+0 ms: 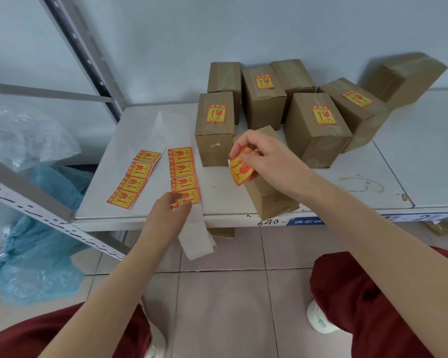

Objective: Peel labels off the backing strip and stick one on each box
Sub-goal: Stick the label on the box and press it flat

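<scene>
Centre frame: right hand (265, 158) pinches a peeled label (239, 173) between thumb and fingertips, just above an unlabelled box (268, 200) lying on the shelf (321, 188). Left hand (168, 211), lower centre, has fairly straight fingers resting on the backing strip (193, 228) at its lowest label, pinning it. The label is curled, printed face toward the camera. Its long axis runs roughly up-down in the frame, top leaning right. The box's long axis runs from frame centre toward the lower edge. Judgement: the step is placing. Turn the sticky side down, line up the label's long axis with the box's, touch one edge first, then smooth across to avoid creases. Four boxes (214, 130) in the upper centre and upper right show labels.
</scene>
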